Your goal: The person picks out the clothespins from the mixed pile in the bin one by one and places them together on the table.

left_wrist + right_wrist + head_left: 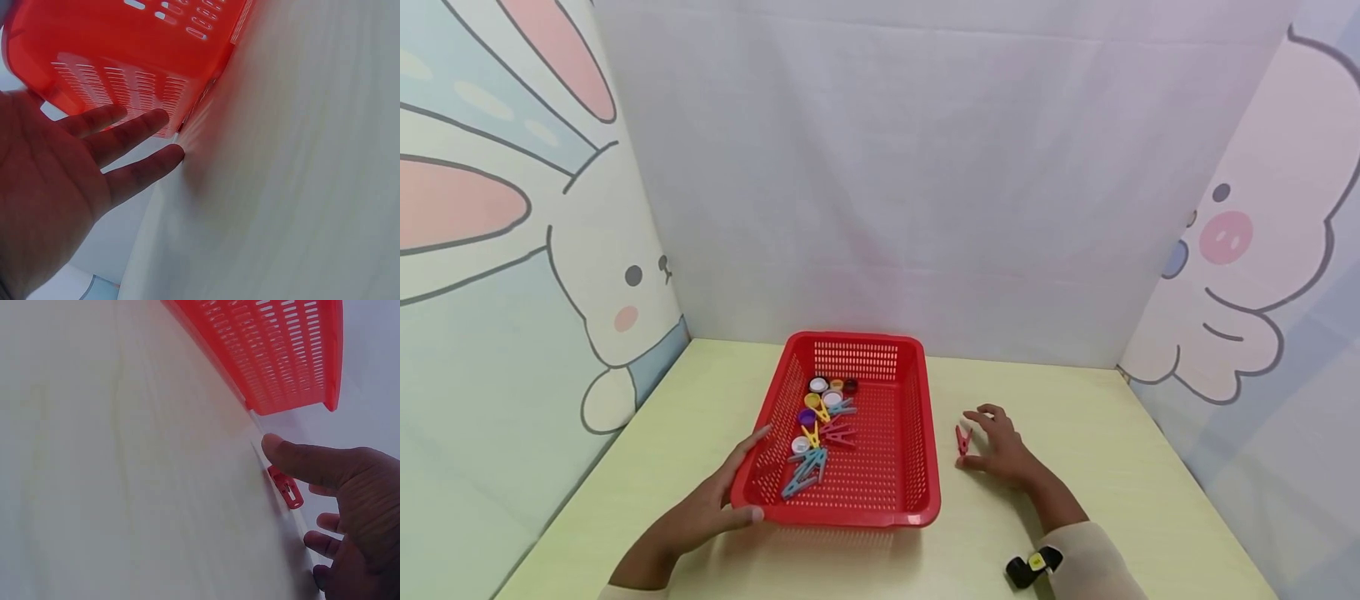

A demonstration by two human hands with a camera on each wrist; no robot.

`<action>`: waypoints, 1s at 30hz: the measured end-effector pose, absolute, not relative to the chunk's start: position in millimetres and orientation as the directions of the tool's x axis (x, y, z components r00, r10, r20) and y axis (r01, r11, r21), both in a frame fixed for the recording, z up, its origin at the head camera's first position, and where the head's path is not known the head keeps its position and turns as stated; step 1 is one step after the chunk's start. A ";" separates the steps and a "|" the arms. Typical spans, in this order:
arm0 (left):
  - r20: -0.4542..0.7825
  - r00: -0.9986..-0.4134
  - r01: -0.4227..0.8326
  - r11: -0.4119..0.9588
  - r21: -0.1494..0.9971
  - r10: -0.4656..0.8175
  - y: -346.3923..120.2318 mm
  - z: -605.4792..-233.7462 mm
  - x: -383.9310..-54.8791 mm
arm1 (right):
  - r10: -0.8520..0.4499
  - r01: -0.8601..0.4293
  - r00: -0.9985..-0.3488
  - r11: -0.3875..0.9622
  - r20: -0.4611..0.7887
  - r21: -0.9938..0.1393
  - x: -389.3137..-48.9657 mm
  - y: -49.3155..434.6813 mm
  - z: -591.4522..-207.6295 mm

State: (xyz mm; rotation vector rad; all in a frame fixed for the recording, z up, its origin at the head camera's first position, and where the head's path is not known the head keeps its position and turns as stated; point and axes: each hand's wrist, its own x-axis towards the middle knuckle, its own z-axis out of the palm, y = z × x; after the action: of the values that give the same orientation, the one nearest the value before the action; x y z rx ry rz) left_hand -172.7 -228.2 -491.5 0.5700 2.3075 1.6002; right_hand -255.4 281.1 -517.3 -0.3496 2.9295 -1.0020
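Note:
A red plastic basket (917,350) stands on the table, holding clothespins and round bottle caps along its left half. At its near left corner my left hand (711,504) rests against the rim with fingers extended; the left wrist view shows the palm and straight fingers beside the outer wall. A single red clothespin (963,440) is on the table right of the basket. My right hand (1006,450) is around it, thumb at its near end and fingers spread beyond. In the right wrist view, the thumb partly covers this clothespin (287,489).
Inside the basket are blue clothespins (805,473), red clothespins (838,432), yellow clothespins (812,435) and several caps, among them a purple cap (807,417). A pale wooden table (1075,408) carries everything. Behind it hangs a white cloth (895,183); printed panels flank both sides.

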 end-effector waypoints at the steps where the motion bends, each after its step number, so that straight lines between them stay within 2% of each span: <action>1: 0.000 -0.883 0.163 0.307 0.938 0.469 -228.3 -491.6 -172.8 | -0.221 -0.203 -0.974 0.761 0.047 -0.616 -255.3 280.9 -516.2; 11: 0.011 -0.880 0.172 0.297 0.939 0.474 -228.2 -490.8 -172.4 | -0.275 -0.294 -0.952 0.698 0.135 -0.653 -248.1 272.7 -497.1; 18: 0.016 -0.880 0.176 0.294 0.939 0.474 -227.7 -488.9 -171.6 | -0.323 -0.405 -0.914 0.679 0.247 -0.612 -245.2 254.9 -475.3; 30: 0.009 -0.878 0.171 0.296 0.940 0.479 -228.0 -491.1 -171.9 | -0.380 -0.579 -0.811 0.625 0.444 -0.524 -233.8 210.4 -428.6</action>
State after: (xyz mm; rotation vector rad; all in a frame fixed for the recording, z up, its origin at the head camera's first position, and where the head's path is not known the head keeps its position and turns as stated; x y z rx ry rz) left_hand -171.9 -228.0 -491.1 0.5926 2.2925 1.6105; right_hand -233.8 210.4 -428.6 -0.9372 3.0895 -1.1775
